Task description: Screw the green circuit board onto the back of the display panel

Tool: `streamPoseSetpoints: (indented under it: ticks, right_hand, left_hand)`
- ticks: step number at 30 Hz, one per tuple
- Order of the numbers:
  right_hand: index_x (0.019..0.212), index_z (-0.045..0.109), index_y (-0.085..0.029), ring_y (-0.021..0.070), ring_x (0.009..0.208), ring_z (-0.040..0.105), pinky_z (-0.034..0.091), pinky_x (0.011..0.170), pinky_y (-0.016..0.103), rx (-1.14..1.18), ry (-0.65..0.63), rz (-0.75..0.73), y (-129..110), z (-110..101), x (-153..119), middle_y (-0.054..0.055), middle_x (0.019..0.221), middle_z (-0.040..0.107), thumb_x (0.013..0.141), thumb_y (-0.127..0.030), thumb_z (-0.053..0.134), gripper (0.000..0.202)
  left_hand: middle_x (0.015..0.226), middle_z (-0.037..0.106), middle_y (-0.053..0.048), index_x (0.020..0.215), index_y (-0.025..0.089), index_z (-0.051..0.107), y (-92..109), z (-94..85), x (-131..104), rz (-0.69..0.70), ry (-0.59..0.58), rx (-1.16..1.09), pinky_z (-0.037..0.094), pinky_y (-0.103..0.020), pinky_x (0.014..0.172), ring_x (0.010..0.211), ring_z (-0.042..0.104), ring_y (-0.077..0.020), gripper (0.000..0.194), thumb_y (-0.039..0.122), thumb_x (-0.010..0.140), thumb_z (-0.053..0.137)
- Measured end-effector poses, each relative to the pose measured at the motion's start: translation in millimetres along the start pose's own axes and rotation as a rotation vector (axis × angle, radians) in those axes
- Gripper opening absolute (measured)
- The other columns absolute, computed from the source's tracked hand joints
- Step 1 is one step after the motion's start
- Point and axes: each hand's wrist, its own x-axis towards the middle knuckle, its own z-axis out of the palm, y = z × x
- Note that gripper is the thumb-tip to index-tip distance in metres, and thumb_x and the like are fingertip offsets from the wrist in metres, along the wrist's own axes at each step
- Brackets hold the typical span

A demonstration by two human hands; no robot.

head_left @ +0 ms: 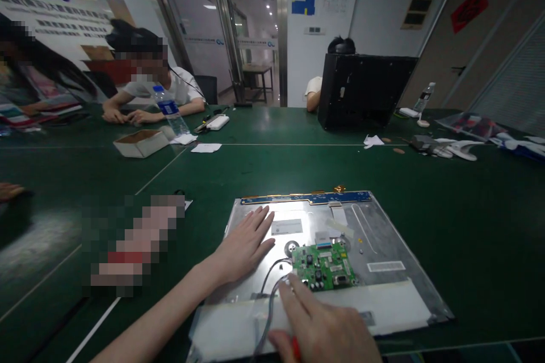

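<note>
A silvery LCD panel (361, 227) lies back side up on the table in front of me, with a blue circuit strip (306, 198) along its far edge. My left hand (247, 244) rests flat on the panel's left part, fingers stretched out. A green circuit board (326, 266) sits on the middle of the panel. At its near left corner are the fingertips of my right hand (323, 323), beside a dark cable (269, 317). That hand is closed around a red-handled tool (296, 348); its working end is hidden.
Across the green table (272, 167) stand a white box (142, 143), a water bottle (170, 110) and a black case (366, 91). Scraps and tools (443, 146) lie at the right. Several people sit around the table; a blurred-out object (140, 238) lies at my left.
</note>
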Motion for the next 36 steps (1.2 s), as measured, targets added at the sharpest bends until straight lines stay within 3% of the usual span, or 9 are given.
streamPoseSetpoints:
  ticks: [2,6,11,19,22,25,30,33,36]
  right_hand:
    - [0.128,0.057,-0.021,0.0246,0.072,0.069,0.054,0.055,0.033,-0.04,0.001,0.051,25.1,-15.6,-0.7,0.011,0.117,0.066,0.085,-0.032,0.052,0.045]
    - [0.118,0.064,-0.021,0.0281,0.074,0.068,0.052,0.059,0.039,-0.171,-0.028,0.307,75.4,-34.7,0.6,0.011,0.101,0.07,0.086,-0.03,0.051,0.036]
    - [0.114,0.063,-0.02,0.0272,0.092,0.064,0.049,0.072,0.038,-0.041,-0.089,0.265,112.8,-41.2,14.9,0.009,0.105,0.068,0.082,-0.032,0.059,0.034]
    - [0.09,0.064,-0.02,0.0203,0.084,0.062,0.044,0.071,0.032,0.028,-0.168,0.088,118.1,-32.9,37.3,0.005,0.091,0.066,0.085,-0.018,0.052,0.013]
    - [0.088,0.062,-0.018,0.0203,0.082,0.061,0.043,0.069,0.031,0.02,-0.171,0.041,118.7,-34.5,42.2,0.006,0.089,0.065,0.085,-0.016,0.05,0.013]
    - [0.087,0.06,-0.018,0.0196,0.078,0.06,0.041,0.066,0.03,0.011,-0.162,-0.009,119.4,-36.4,52.4,0.006,0.086,0.065,0.081,-0.012,0.05,0.013]
    - [0.086,0.061,-0.016,0.0192,0.075,0.059,0.039,0.065,0.029,0.006,-0.16,-0.072,122.1,-35.7,75.7,0.006,0.08,0.066,0.076,-0.008,0.053,0.016]
    - [0.095,0.063,-0.019,0.0188,0.081,0.06,0.04,0.07,0.029,0.01,-0.162,-0.114,123.8,-33.3,83.7,0.005,0.086,0.068,0.077,-0.008,0.054,0.023]
    - [0.089,0.064,-0.019,0.0186,0.081,0.061,0.04,0.069,0.029,-0.004,-0.161,-0.127,123.8,-27.5,85.6,0.005,0.086,0.067,0.08,-0.011,0.053,0.017]
  left_hand:
    - [0.151,0.026,-0.017,0.145,0.007,0.028,-10.2,-0.8,-7.0,0.004,0.008,0.009,0.022,-0.046,0.111,0.14,0.021,-0.0284,0.063,0.049,0.099,0.023]
    - [0.151,0.026,-0.017,0.146,0.009,0.028,-29.2,-1.3,-18.8,0.041,0.022,0.027,0.027,-0.048,0.11,0.138,0.026,-0.0294,0.062,0.05,0.099,0.023]
    - [0.15,0.028,-0.014,0.146,0.012,0.028,-46.0,-1.5,-29.4,0.056,0.053,0.059,0.029,-0.046,0.11,0.137,0.029,-0.0292,0.06,0.049,0.099,0.027]
    - [0.151,0.03,-0.013,0.147,0.015,0.028,-59.1,-6.2,-38.7,0.059,0.06,-0.003,0.03,-0.047,0.108,0.135,0.032,-0.031,0.059,0.047,0.098,0.033]
    - [0.147,0.035,-0.014,0.141,0.017,0.039,-58.0,-10.7,-34.6,0.066,0.105,-0.108,0.033,-0.047,0.106,0.131,0.037,-0.0314,0.053,0.046,0.096,0.037]
    - [0.13,0.053,-0.011,0.122,0.019,0.057,-46.0,-25.3,-21.5,0.087,0.139,-0.273,0.04,-0.042,0.099,0.118,0.05,-0.0272,0.036,0.039,0.096,0.039]
    - [0.094,0.067,-0.005,0.094,0.019,0.067,-19.6,-49.1,8.4,0.123,-0.05,-0.554,0.047,-0.03,0.076,0.085,0.061,-0.0195,0.019,0.029,0.09,0.052]
    - [0.087,0.067,-0.003,0.091,0.018,0.068,-13.6,-48.2,18.6,0.121,-0.144,-0.646,0.045,-0.028,0.072,0.079,0.061,-0.0179,0.014,0.025,0.086,0.057]
    - [0.085,0.066,-0.002,0.088,0.018,0.069,-13.0,-41.0,20.8,0.104,-0.155,-0.677,0.044,-0.027,0.07,0.078,0.06,-0.0173,0.011,0.019,0.082,0.06]
